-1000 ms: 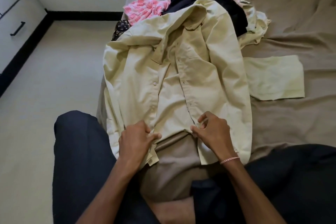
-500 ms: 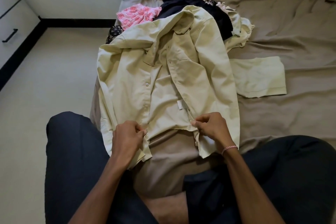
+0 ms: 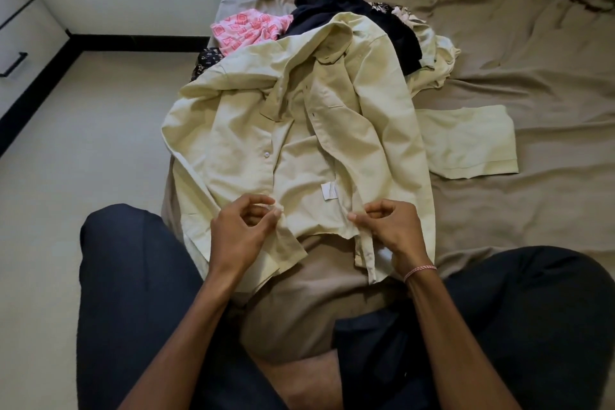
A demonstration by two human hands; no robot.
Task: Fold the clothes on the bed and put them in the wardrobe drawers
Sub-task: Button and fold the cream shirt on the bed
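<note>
I am pinching the lower front edges of one pale green shirt (image 3: 366, 150) with both hands. My left hand (image 3: 244, 236) is curling its fingers and thumb onto the button-side edge. My right hand (image 3: 389, 233), which is wearing one thread bracelet (image 3: 420, 270), is gripping the opposite edge between thumb and forefinger. The shirt is lying open, front up, on the bed (image 3: 532, 76) between my knees and is showing one white label (image 3: 328, 191) inside. One flat pale green piece (image 3: 466, 140) is lying just beside its right side; I cannot tell whether this is its sleeve. The collar is resting on a pile in which I am counting four more garments: one pink patterned (image 3: 248, 28), one dark navy (image 3: 349, 10), one black floral (image 3: 206, 58) and one pale (image 3: 436, 53). At the far left, one wardrobe drawer (image 3: 30, 27) with one black handle (image 3: 13, 65) is showing across the floor (image 3: 83, 143); its contents are hidden.
</note>
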